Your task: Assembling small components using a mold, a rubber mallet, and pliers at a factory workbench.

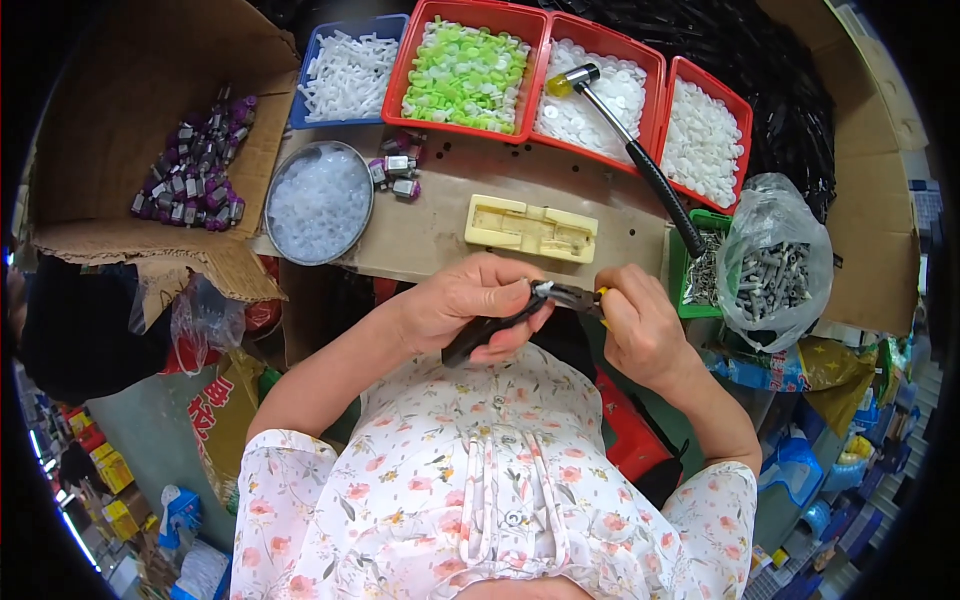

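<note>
My left hand point(455, 305) is closed around a long black plastic part point(472, 342), its thumb near the upper end. A small white piece point(544, 287) shows at that end. My right hand point(640, 325) grips pliers with yellow handles point(576, 297), whose metal jaws reach the white piece; whether they are clamped on it I cannot tell. Just beyond the hands, a cream-coloured fixture block point(530, 228) with hollowed slots lies on the bench.
Red bins point(468, 130) of green and white plastic pieces line the back, beside a blue bin point(350, 121). A hammer point(640, 150) rests across them. Right stand a green bin point(697, 311) and a bag of metal parts point(775, 270); left, a round bowl point(320, 205) and cardboard box point(110, 90).
</note>
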A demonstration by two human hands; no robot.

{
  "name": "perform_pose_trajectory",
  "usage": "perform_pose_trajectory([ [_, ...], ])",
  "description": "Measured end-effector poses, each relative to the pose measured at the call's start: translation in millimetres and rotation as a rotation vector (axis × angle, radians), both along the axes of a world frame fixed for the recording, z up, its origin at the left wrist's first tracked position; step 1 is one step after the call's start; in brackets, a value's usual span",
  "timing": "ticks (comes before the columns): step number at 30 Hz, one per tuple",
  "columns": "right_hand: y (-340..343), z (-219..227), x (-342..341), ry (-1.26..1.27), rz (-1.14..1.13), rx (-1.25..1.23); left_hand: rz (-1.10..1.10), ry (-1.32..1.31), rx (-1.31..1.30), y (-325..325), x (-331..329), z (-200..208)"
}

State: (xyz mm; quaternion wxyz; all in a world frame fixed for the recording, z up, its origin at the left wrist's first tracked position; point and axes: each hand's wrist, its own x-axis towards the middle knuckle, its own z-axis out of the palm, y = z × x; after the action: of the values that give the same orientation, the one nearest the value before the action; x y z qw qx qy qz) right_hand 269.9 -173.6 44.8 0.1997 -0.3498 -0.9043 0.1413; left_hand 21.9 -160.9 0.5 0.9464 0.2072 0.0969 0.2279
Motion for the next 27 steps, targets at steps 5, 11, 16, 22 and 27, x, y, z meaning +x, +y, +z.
perform_pose_trajectory([
  [5, 0.8, -8.5, -7.9, 0.067, 0.061, -0.036, -0.025, -0.008, -0.006, -7.4, -11.9, -2.1],
  [11, 18.5, -26.2, 2.4, 0.041, -0.024, -0.029, -0.161, 0.998, 0.472, -26.1, -76.4, -3.3],
  [16, 41.6, -47.2, 19.3, 0.019, -0.293, -0.063, -0.262, 1.482, 1.228, -52.8, -119.5, -22.6],
  [22, 49.3, -60.2, 19.2, -0.101, -0.347, -0.096, 0.029, 1.294, 1.24, 17.7, -80.7, 42.3],
  [27, 46.7, -52.4, 20.0, -0.155, -0.343, -0.118, 0.68, 1.497, 1.75, 141.0, -63.9, 40.0],
])
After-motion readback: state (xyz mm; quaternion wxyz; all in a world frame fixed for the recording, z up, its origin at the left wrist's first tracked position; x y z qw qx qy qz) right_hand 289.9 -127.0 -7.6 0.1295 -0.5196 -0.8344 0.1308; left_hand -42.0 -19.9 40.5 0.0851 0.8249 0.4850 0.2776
